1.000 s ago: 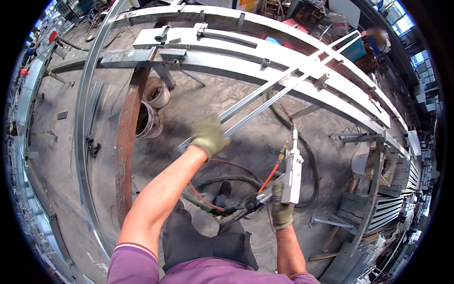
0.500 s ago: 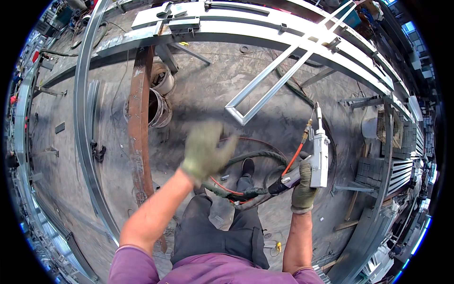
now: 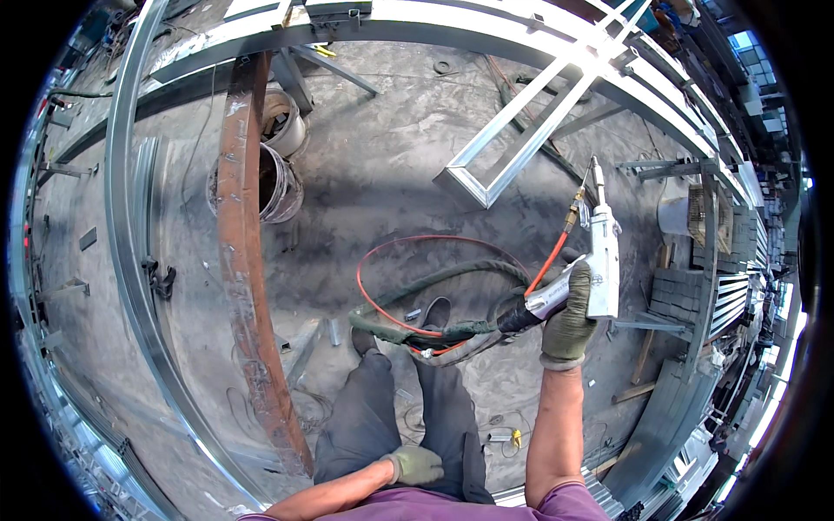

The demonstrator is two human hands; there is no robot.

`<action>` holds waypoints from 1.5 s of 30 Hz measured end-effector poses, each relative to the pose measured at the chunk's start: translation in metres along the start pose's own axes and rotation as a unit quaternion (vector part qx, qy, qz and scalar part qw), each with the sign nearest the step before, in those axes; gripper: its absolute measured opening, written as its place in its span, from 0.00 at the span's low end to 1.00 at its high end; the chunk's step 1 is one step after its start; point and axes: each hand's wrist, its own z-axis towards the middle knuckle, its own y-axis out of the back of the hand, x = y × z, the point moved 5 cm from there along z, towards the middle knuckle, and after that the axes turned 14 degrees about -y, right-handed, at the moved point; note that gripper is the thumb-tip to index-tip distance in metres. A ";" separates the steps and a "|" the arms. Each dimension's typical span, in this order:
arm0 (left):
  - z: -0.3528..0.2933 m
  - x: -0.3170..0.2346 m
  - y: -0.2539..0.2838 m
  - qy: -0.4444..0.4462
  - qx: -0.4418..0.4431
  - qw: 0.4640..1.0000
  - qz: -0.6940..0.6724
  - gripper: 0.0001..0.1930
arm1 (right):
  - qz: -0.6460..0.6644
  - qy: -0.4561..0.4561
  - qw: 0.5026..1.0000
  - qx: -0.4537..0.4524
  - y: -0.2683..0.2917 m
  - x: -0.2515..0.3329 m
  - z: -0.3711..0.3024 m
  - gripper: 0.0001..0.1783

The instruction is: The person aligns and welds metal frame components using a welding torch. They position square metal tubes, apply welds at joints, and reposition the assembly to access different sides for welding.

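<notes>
"So, what is held?"
"The white tool (image 3: pixel 605 265), by the right hand (image 3: pixel 569 321), near the metal frame (image 3: pixel 533 148). Whether the left hand (image 3: pixel 417 466) is open cannot be told."
"What is blocked?"
"Floor (image 3: pixel 373 148), by hoses (image 3: pixel 391 330). One bucket (image 3: pixel 287 204) is partly hidden by a brown beam (image 3: pixel 248 252)."

The gloved left grip (image 3: pixel 417 466) is before the thighs (image 3: pixel 450 415), left forearm (image 3: pixel 334 491) slanting inward; the gloved right grip (image 3: pixel 569 323) is curled, right forearm (image 3: pixel 558 425) extended forward.

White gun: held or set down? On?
Held: right hand grips the white gun, nozzle pointing forward. On or off: cannot tell; no sparks at the nozzle.
</notes>
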 end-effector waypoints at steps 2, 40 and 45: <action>-0.006 -0.040 -0.002 0.006 0.040 0.998 -0.057 0.23 | 0.004 0.012 1.000 0.002 -0.006 0.007 0.004 0.21; -0.057 0.008 0.395 -0.402 -0.248 0.720 0.509 0.57 | -0.171 0.357 0.917 0.034 -0.050 -0.225 0.016 0.16; -0.062 0.007 0.389 -0.427 -0.237 0.710 0.507 0.57 | -0.061 0.274 0.957 0.075 -0.059 -0.228 0.011 0.18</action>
